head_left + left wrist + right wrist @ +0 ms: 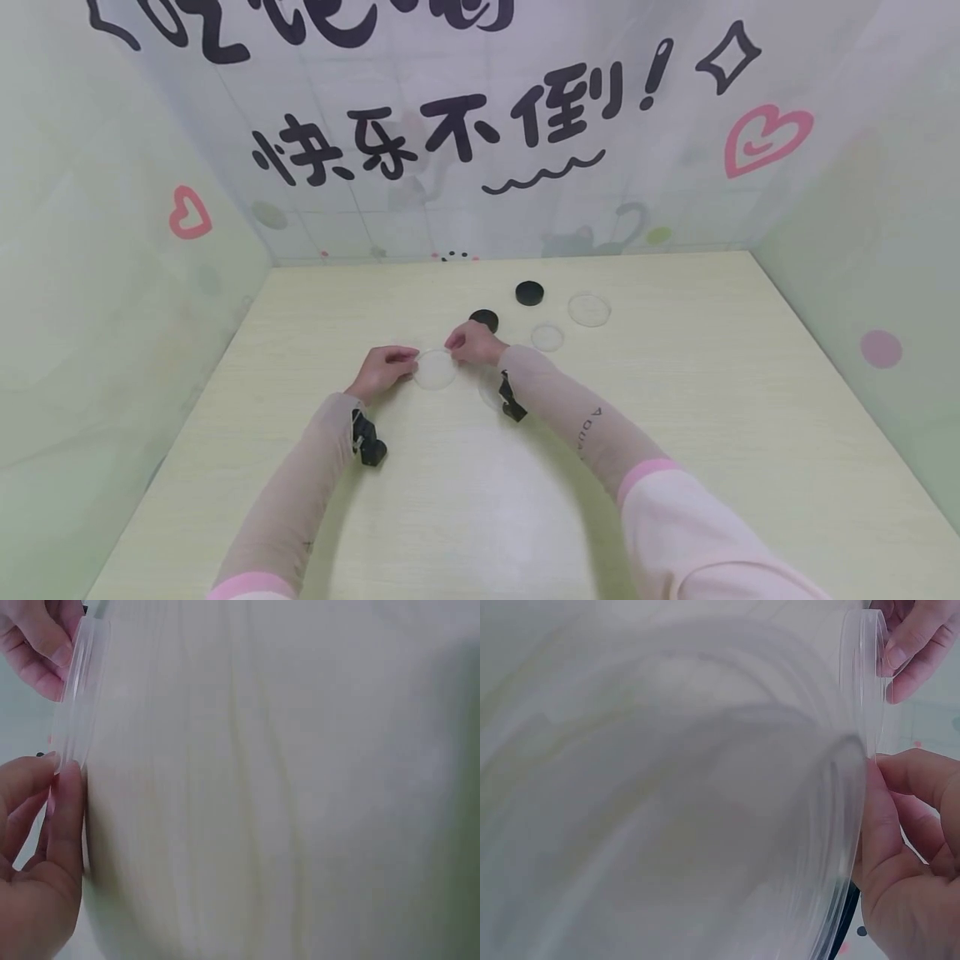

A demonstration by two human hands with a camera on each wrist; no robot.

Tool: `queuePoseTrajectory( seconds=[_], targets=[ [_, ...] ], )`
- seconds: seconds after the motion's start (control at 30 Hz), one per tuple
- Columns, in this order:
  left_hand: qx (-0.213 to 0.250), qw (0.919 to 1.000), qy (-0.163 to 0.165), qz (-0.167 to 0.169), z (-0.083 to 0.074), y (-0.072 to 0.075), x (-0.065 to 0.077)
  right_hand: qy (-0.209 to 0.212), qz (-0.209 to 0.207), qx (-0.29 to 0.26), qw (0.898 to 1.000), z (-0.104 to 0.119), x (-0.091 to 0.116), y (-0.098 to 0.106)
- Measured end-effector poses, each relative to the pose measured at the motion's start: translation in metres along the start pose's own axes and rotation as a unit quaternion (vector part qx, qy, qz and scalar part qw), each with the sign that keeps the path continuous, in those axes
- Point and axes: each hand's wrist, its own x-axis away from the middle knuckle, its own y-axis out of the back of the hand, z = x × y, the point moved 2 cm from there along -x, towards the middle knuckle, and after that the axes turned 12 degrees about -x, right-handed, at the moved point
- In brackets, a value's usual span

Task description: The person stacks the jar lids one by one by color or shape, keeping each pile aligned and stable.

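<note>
Both hands are at a clear round petri dish, shallow and see-through, near the middle of the table. My left hand pinches its left rim between thumb and fingers. On the opposite side, my right hand pinches the rim with thumb and fingertips. The left wrist view shows the dish edge-on between both hands. Beneath the right wrist lies another clear dish, partly hidden by the arm; it looms large and blurred in the right wrist view.
Just behind the right hand sits a black round disc, partly covered by it. A second black disc lies farther back. To the right are a small clear dish and a larger clear dish. Printed curtains surround the wooden table.
</note>
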Motion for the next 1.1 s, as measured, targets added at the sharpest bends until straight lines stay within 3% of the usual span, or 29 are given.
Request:
queuePoseTrajectory(
  seconds=[0.37, 0.77, 0.97, 1.1],
  targets=[
    [0.012, 0.9993, 0.032, -0.014, -0.003, -0.003, 0.003, 0.008, 0.007, 0.011, 1.0, -0.001, -0.001, 0.0],
    [-0.012, 0.9996, 0.011, -0.023, -0.02, 0.003, 0.007, 0.008, 0.001, -0.004, 1.0, 0.007, 0.002, 0.01],
    [-0.006, 0.9996, 0.019, -0.017, -0.027, 0.005, 0.002, 0.002, 0.012, -0.031, 0.999, 0.012, 0.004, 0.02],
    [-0.004, 0.9999, 0.008, -0.014, -0.031, 0.004, -0.001, -0.001, 0.016, -0.044, 0.999, 0.013, 0.004, 0.027]
  ],
)
